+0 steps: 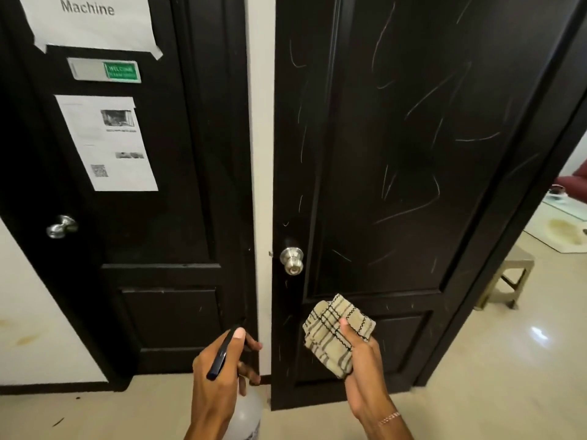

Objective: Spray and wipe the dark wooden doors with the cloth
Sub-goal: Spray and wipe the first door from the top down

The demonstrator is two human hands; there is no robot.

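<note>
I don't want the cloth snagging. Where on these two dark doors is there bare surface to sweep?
The right dark door is bare across its tall upper panel, right of the round silver knob. On the left dark door, the lower panel below the printed sheet is free. Its top is crowded: taped paper notice, green-and-silver plate.

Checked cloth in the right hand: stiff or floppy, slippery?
Probably floppy: the cloth is bunched in folds and droops past the right hand. Likely light, since a thumb-and-fingers pinch holds it. Its woven texture probably resists slipping.
</note>
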